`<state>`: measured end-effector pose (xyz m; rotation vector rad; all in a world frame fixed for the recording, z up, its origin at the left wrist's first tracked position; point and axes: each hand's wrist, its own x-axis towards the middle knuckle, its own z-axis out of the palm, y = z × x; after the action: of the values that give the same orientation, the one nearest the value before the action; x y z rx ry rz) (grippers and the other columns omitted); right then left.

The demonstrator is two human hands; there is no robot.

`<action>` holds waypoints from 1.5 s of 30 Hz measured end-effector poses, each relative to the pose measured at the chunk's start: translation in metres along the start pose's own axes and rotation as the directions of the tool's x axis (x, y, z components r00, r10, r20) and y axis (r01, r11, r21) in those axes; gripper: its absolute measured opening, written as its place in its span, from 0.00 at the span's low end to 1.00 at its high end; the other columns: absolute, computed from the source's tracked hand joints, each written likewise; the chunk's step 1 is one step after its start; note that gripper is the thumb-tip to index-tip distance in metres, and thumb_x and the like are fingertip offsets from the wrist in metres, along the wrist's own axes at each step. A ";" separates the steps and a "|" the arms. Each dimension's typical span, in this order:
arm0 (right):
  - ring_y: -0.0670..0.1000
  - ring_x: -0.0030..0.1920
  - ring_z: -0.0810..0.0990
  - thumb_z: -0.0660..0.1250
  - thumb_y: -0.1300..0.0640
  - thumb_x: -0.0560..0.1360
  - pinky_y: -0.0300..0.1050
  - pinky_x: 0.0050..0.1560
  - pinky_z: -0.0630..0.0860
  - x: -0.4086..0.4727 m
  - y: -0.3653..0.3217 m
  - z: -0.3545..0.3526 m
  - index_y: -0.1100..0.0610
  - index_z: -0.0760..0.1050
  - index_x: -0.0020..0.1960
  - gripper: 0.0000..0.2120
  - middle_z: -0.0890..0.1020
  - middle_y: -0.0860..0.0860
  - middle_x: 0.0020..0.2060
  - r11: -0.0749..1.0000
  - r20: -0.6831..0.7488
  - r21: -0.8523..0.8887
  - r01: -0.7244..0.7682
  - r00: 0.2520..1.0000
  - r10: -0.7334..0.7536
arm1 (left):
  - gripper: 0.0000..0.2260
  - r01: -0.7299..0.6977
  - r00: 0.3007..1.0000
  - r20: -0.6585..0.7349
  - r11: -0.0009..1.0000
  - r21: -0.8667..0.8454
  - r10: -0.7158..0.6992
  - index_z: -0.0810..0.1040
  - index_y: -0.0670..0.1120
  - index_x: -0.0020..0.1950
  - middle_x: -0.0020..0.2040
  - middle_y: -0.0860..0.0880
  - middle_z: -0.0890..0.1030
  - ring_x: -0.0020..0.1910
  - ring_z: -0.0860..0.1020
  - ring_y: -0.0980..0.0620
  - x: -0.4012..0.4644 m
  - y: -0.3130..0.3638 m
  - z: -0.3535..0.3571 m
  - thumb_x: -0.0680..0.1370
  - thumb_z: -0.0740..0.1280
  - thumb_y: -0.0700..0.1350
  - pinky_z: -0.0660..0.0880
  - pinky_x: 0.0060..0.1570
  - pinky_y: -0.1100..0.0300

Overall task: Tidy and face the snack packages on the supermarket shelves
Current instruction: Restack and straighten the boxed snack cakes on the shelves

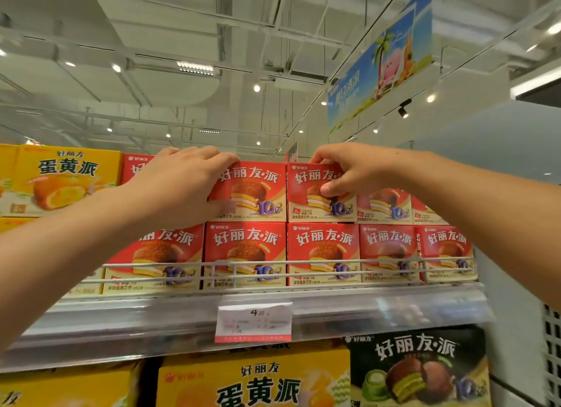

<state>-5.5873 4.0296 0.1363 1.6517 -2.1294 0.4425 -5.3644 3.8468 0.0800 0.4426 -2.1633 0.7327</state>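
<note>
- Up high, on the top shelf [334, 303]: two rows of red pie boxes stacked behind a wire rail [273, 265].
- Left hand [179, 185] curled over one upper-row red box [255, 194], fingers on its top edge at 12 o'clock, thumb on its face at 6.
- Right hand [349, 169] pinching the neighbouring red box [309, 191], fingers over its top, thumb on its front.
- Boxes side by side, touching, fronts facing out.
- Further upper-row boxes at 3 o'clock, set back from these fronts; right hand nearer, probably next to pull forward.
</note>
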 end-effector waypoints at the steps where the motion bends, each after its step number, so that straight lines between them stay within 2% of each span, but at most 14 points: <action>1: 0.43 0.45 0.82 0.72 0.48 0.73 0.44 0.42 0.81 0.000 0.000 0.001 0.42 0.69 0.57 0.16 0.79 0.40 0.47 1.000 0.006 -0.009 -0.003 1.000 0.003 | 0.36 0.000 1.000 0.001 1.000 -0.001 0.000 0.57 0.56 0.76 0.69 0.54 0.72 0.65 0.72 0.49 0.000 0.000 0.000 0.72 0.62 0.69 0.68 0.64 0.49; 5: 0.43 0.48 0.79 0.70 0.47 0.74 0.45 0.47 0.79 0.001 0.001 0.005 0.44 0.69 0.57 0.15 0.78 0.39 0.48 0.998 0.005 -0.068 0.008 1.000 -0.008 | 0.36 -0.001 1.000 -0.009 1.000 -0.002 0.001 0.57 0.57 0.75 0.68 0.54 0.72 0.65 0.72 0.49 0.000 -0.002 0.002 0.71 0.61 0.70 0.67 0.64 0.49; 10: 0.46 0.52 0.80 0.68 0.47 0.75 0.43 0.46 0.76 -0.002 -0.004 0.007 0.45 0.69 0.63 0.18 0.77 0.39 0.49 0.997 0.034 -0.070 -0.023 0.999 0.025 | 0.36 0.004 1.000 0.000 1.000 0.016 -0.004 0.55 0.57 0.76 0.70 0.53 0.70 0.68 0.70 0.48 0.000 -0.003 0.004 0.72 0.60 0.69 0.65 0.66 0.49; 13: 0.48 0.61 0.76 0.69 0.48 0.75 0.43 0.53 0.75 -0.017 -0.011 0.009 0.47 0.58 0.76 0.33 0.74 0.44 0.63 0.998 -0.008 0.049 -0.030 1.000 0.030 | 0.36 0.017 0.996 -0.082 0.996 -0.083 -0.024 0.53 0.53 0.79 0.77 0.48 0.61 0.77 0.57 0.46 -0.009 0.003 0.006 0.75 0.59 0.66 0.51 0.75 0.48; 15: 0.50 0.69 0.69 0.69 0.48 0.75 0.46 0.62 0.70 -0.036 -0.019 0.021 0.47 0.52 0.78 0.38 0.66 0.48 0.73 0.987 -0.209 0.156 0.040 0.978 -0.006 | 0.30 -0.013 0.965 -0.256 0.972 -0.236 -0.050 0.60 0.47 0.77 0.76 0.42 0.64 0.77 0.57 0.43 -0.026 0.012 0.005 0.78 0.59 0.59 0.51 0.75 0.44; 17: 0.49 0.70 0.66 0.68 0.50 0.76 0.47 0.66 0.68 -0.061 -0.029 0.043 0.49 0.56 0.77 0.34 0.67 0.49 0.73 0.975 -0.388 0.176 0.138 0.920 -0.060 | 0.26 -0.059 0.940 -0.336 0.944 -0.324 -0.057 0.69 0.43 0.71 0.70 0.40 0.71 0.71 0.66 0.41 -0.052 0.024 0.007 0.76 0.61 0.55 0.61 0.70 0.44; 19: 0.46 0.69 0.68 0.66 0.52 0.77 0.45 0.67 0.68 -0.087 -0.039 0.073 0.53 0.62 0.75 0.29 0.71 0.50 0.70 0.971 -0.437 0.122 0.205 0.890 -0.133 | 0.25 -0.094 0.948 -0.318 0.954 -0.286 -0.002 0.71 0.42 0.68 0.67 0.40 0.74 0.67 0.69 0.40 -0.080 0.039 0.016 0.76 0.60 0.55 0.65 0.65 0.44; 21: 0.47 0.69 0.68 0.65 0.53 0.77 0.43 0.69 0.64 -0.111 -0.046 0.103 0.56 0.65 0.73 0.26 0.72 0.51 0.69 0.967 -0.431 0.062 0.249 0.880 -0.199 | 0.25 -0.120 0.954 -0.298 0.965 -0.235 0.046 0.73 0.40 0.68 0.65 0.39 0.75 0.65 0.72 0.39 -0.104 0.052 0.026 0.76 0.60 0.54 0.67 0.63 0.44; 24: 0.51 0.71 0.66 0.64 0.54 0.77 0.49 0.72 0.62 -0.131 -0.049 0.140 0.58 0.67 0.72 0.25 0.72 0.52 0.69 0.959 -0.436 0.003 0.283 0.863 -0.253 | 0.23 -0.127 0.958 -0.278 0.968 -0.217 0.063 0.75 0.38 0.66 0.63 0.39 0.77 0.61 0.74 0.38 -0.126 0.064 0.040 0.77 0.61 0.52 0.67 0.62 0.46; 30: 0.51 0.76 0.59 0.62 0.54 0.78 0.56 0.74 0.58 -0.136 -0.043 0.178 0.57 0.65 0.73 0.25 0.66 0.52 0.73 0.964 -0.476 0.102 0.245 0.863 -0.169 | 0.20 -0.126 0.944 -0.324 0.973 -0.195 0.058 0.75 0.36 0.66 0.63 0.37 0.76 0.61 0.74 0.36 -0.137 0.068 0.057 0.79 0.64 0.47 0.67 0.63 0.41; 36: 0.52 0.76 0.58 0.64 0.57 0.77 0.54 0.75 0.55 -0.132 -0.038 0.189 0.59 0.67 0.72 0.24 0.66 0.53 0.74 0.968 -0.531 0.068 0.241 0.830 -0.170 | 0.19 -0.095 0.950 -0.309 0.980 -0.172 0.037 0.73 0.36 0.66 0.63 0.36 0.74 0.61 0.71 0.36 -0.139 0.074 0.059 0.79 0.63 0.46 0.64 0.65 0.43; 41: 0.52 0.76 0.57 0.64 0.58 0.77 0.54 0.76 0.53 -0.154 -0.028 0.202 0.60 0.66 0.72 0.24 0.65 0.54 0.74 0.940 -0.491 0.137 0.314 0.845 -0.211 | 0.19 -0.058 0.951 -0.309 0.986 -0.154 0.007 0.73 0.37 0.67 0.65 0.35 0.74 0.65 0.71 0.35 -0.155 0.085 0.057 0.79 0.63 0.44 0.60 0.69 0.39; 43: 0.52 0.76 0.58 0.65 0.61 0.76 0.54 0.76 0.54 -0.176 -0.016 0.213 0.60 0.68 0.70 0.22 0.66 0.55 0.73 0.917 -0.496 0.176 0.357 0.837 -0.230 | 0.15 -0.141 0.915 -0.397 0.979 -0.144 0.074 0.75 0.40 0.63 0.59 0.35 0.77 0.60 0.73 0.36 -0.176 0.104 0.062 0.78 0.65 0.42 0.64 0.63 0.39; 45: 0.54 0.76 0.60 0.66 0.63 0.74 0.58 0.75 0.57 -0.195 -0.004 0.224 0.61 0.71 0.66 0.20 0.68 0.56 0.72 0.911 -0.509 0.156 0.381 0.821 -0.256 | 0.12 -0.267 0.902 -0.394 0.944 -0.192 0.175 0.75 0.43 0.60 0.57 0.38 0.79 0.58 0.75 0.39 -0.202 0.128 0.072 0.77 0.66 0.42 0.67 0.60 0.42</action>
<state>-5.5689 4.0840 -0.1551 1.7635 -1.4415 0.9354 -5.3473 3.9136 -0.1596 -0.0744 -1.9223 0.6067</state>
